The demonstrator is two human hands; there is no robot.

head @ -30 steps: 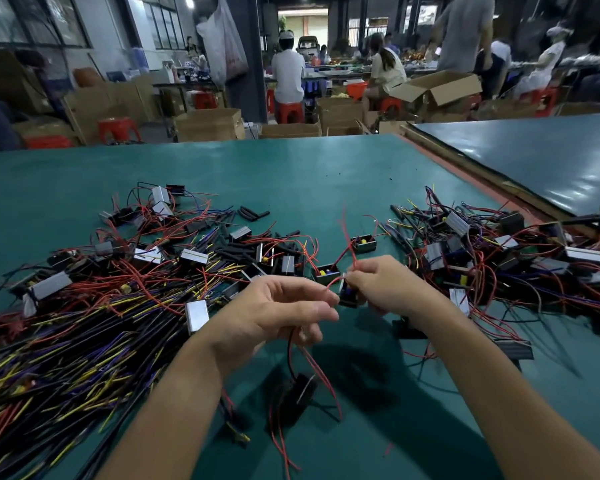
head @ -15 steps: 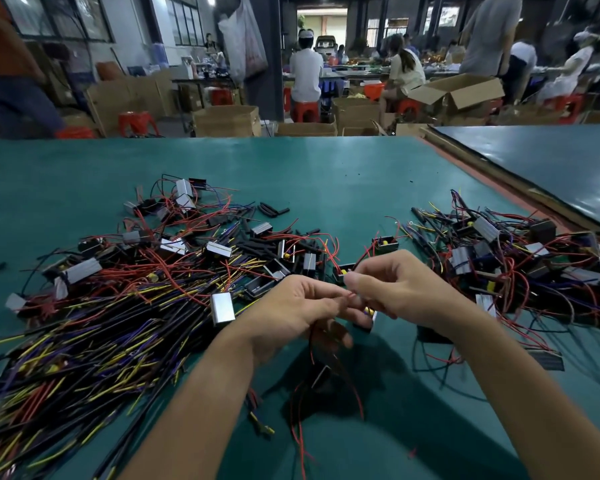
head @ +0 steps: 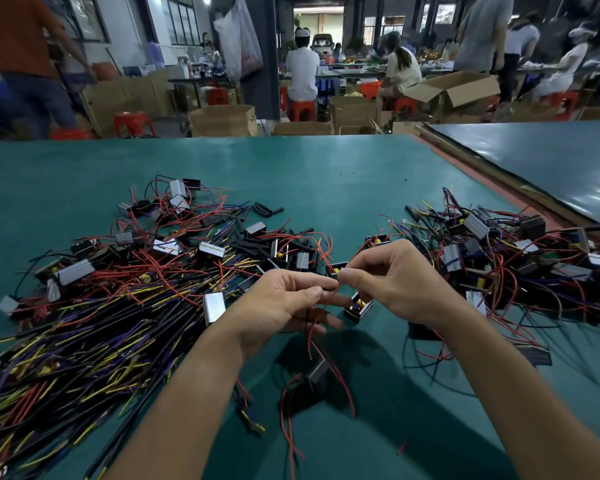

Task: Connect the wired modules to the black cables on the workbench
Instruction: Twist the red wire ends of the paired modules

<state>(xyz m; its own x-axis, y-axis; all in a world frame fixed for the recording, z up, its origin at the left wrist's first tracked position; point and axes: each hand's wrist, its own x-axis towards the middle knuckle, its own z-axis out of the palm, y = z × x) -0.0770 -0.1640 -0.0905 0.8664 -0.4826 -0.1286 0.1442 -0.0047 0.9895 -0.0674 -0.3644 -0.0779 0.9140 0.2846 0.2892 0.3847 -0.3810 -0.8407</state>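
Dim hall past my bench (head: 291,168). Windows (head: 184,19) far left, dark pillar (head: 269,64) centre, cardboard boxes (head: 222,121) and red stools (head: 132,121) on the floor. Second table (head: 541,161) right. Bright opening (head: 317,20) behind, perhaps a doorway.

- On the workbench (head: 326,174), a heap of cables (head: 84,341) lies at 9 o'clock.
- A tangle of modules (head: 499,258) lies at 3 o'clock.
- Between them, the left hand (head: 278,303) and right hand (head: 395,282) meet (pinching a wire (head: 323,304) where they touch).
- Boxes (head: 222,121) stand behind, at 12 o'clock.

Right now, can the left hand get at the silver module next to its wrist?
Probably yes: the silver module lies uncovered on the cables beside the left hand, though that hand is busy pinching wires.
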